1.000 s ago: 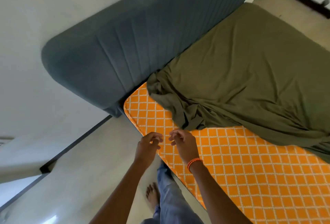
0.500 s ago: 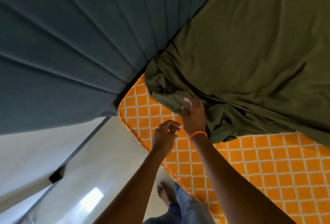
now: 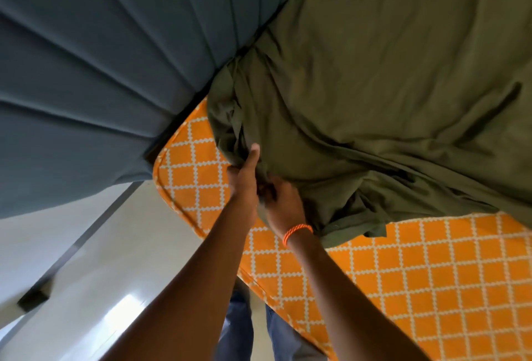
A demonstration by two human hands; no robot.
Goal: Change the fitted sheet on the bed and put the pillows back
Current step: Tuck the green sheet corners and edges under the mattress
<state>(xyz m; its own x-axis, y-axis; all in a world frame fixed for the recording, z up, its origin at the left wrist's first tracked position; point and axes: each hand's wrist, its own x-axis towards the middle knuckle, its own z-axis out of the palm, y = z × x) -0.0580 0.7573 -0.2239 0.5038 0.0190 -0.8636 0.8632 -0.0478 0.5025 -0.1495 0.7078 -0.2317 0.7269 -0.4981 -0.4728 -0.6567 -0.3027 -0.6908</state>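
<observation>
Sheet (image 3: 388,107), the olive green one, is lying bunched across the orange patterned mattress (image 3: 431,288), with its loose corner sitting near the grey padded headboard (image 3: 115,72). Both hands are gripping that crumpled edge: left hand (image 3: 244,185) pinching a fold with the thumb up, right hand (image 3: 283,205), orange wristband (image 3: 296,232) on it, curling into the fabric just beside it.

The person is wearing a braided orange wristband (image 3: 296,232) on the right wrist, blue jeans (image 3: 239,329) below (both forearms bare, sleeveless).
</observation>
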